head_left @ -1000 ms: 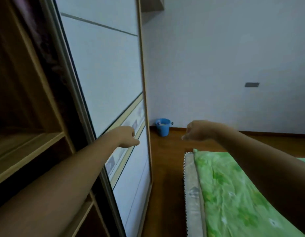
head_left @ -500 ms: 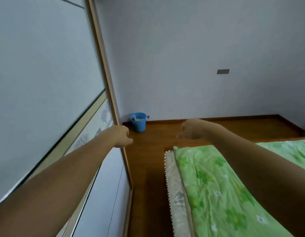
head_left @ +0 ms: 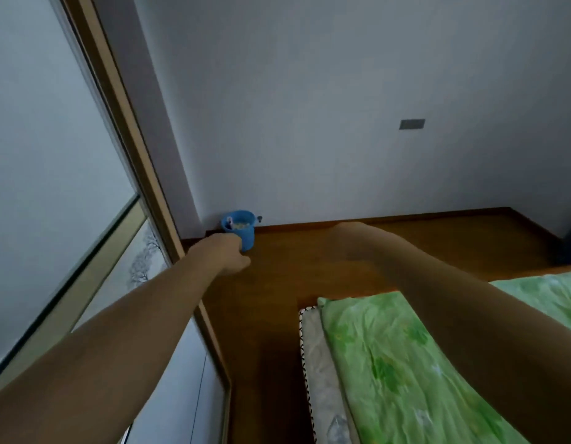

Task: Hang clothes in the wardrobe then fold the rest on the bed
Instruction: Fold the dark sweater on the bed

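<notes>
Head view: bed lies lengthwise toward far wall

Left grip fisted, right grip blurred, both outstretched.

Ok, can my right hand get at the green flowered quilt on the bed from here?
Probably yes: the right hand hangs over the wooden floor just beyond the corner of the green flowered quilt, with nothing between them.

The wardrobe fills the left side, showing pale door panels in a wooden frame. The bed lies at the lower right, covered by a green flowered sheet.
</notes>
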The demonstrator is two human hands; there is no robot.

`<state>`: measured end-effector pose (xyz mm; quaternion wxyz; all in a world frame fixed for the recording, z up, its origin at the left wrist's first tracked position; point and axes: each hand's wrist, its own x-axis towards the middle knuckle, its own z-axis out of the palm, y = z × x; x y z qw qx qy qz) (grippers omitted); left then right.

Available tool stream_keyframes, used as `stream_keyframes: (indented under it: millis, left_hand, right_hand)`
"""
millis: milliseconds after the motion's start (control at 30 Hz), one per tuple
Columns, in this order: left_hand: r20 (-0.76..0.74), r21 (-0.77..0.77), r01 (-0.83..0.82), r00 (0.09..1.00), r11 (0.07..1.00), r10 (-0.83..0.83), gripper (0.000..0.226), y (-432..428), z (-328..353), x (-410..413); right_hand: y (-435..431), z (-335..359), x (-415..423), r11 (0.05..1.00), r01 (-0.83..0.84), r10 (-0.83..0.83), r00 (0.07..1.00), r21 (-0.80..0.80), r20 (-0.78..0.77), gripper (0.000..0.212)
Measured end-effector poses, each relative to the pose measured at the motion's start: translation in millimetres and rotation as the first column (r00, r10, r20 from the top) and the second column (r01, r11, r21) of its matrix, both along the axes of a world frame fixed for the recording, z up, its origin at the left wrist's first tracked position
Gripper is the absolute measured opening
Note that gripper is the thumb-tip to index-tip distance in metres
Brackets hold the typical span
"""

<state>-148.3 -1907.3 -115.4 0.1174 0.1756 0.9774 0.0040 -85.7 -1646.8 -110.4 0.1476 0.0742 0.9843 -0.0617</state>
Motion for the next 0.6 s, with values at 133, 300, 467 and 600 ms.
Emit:
stream_keyframes:
  millis: [133,300,467,600]
  left_hand:
    - [0.019,-0.018,0.051,0.999,0.999,-0.051,0.037,30,-10,-73]
    - [0.018,-0.04,0.155,0.988,0.987,-0.155,0.026,74,-13,-159]
    - [0.007,-0.035,0.246,0.969,0.969,-0.246,0.03,133,-21,-233]
    - [0.017,-0.018,0.277,0.961,0.961,-0.277,0.034,185,-41,-298]
  right_hand:
    - [22,-14,-65,0.998,0.06,-0.06,0.998,-0.003,-0.021,0.017]
    - [66,-24,-122,0.987,0.156,-0.157,0.987,-0.036,-0.023,0.023]
    - [116,-40,-175,0.968,0.244,-0.245,0.97,-0.06,-0.007,0.038]
    - [161,-62,-231,0.951,0.299,-0.301,0.954,-0.079,-0.009,0.045]
